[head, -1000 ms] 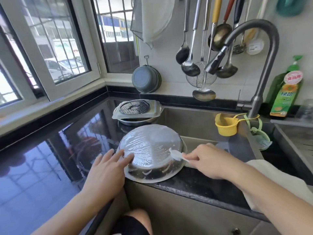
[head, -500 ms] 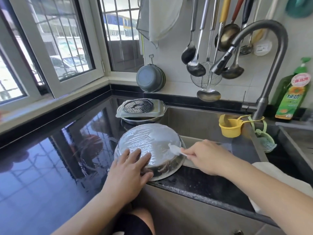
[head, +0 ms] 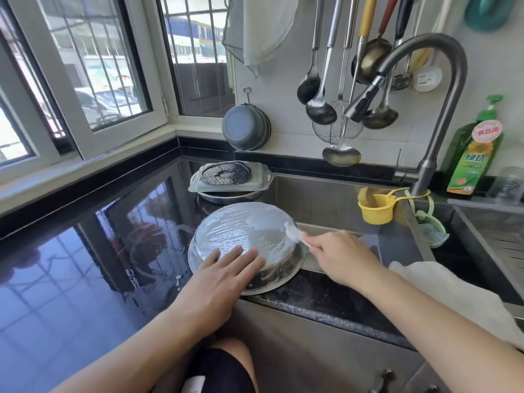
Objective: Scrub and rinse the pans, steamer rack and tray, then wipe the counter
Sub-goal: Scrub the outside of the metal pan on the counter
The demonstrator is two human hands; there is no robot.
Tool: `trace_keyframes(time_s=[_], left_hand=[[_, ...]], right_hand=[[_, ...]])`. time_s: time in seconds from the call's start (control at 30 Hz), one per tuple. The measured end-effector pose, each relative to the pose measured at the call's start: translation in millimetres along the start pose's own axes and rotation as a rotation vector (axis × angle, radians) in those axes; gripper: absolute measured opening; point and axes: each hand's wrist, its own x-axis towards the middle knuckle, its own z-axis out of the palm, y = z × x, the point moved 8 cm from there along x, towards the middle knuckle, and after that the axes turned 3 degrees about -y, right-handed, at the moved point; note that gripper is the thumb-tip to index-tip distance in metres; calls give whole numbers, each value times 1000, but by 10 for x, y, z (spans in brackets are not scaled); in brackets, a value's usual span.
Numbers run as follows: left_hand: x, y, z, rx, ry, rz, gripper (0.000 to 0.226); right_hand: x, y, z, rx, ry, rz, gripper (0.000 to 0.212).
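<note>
Head cam looking down at the sink corner: a steel pan (head: 243,236) sits upside down, propped on the front edge where the black counter (head: 85,251) meets the sink (head: 326,199), its bottom covered in streaky white suds. The left hand (head: 224,276) lies flat on the near side of the pan, fingers straight and together, pressing it in place. The right hand (head: 340,256) is curled around a small white scrubber (head: 293,232) whose soapy tip touches the pan's right edge; can't quite tell if it's a brush or a sponge on a handle, it's blurry there. Behind the pan, at the back left corner of the sink, there's a stack: a dark round steamer rack (head: 225,173) lying on a rectangular tray (head: 261,181), which sits on another pan (head: 226,195). The faucet (head: 433,109) arches over the sink with a yellow cup (head: 374,208) hanging near its base and a green dish soap bottle (head: 473,157) just right of it. Ladles (head: 320,106) and a skimmer hang on the wall, and a white cloth (head: 453,293) lies on the counter edge under the right forearm.
</note>
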Motion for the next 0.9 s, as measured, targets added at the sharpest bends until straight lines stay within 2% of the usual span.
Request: trace_keyframes(time_s=[0.13,0.23,0.3,0.4,0.47,0.57,0.7,0.83,0.9], left_hand=[[-75,-72,-61,68,-3,66,91],[-145,-92,-61,100,-12,70,90],[-187,-95,-21,72,-7,49,89],[-232,-161,64,-10,17,-41,89],[-260,-193,80,-61,58,-91,84],[-222,-210,-45,-126,140,-134,81],[-73,-295,-357,-200,252,-172,73],[55,-336,-508,-228,294,-190,65],[104,-295,-504,-217,300,-175,63]], right_hand=[[-248,-356,105,35,-68,-165,41],[-195,-227,8,-46,-26,-101,39],[-282,-295,33,-55,-7,-138,40],[-584,-696,259,29,22,-305,44],[-624,-652,318,52,151,-268,46],[-646,-505,282,40,376,-119,45],[-828,-800,371,106,446,-197,52],[-726,-655,128,154,581,-15,53],[-745,-859,106,103,561,-67,53]])
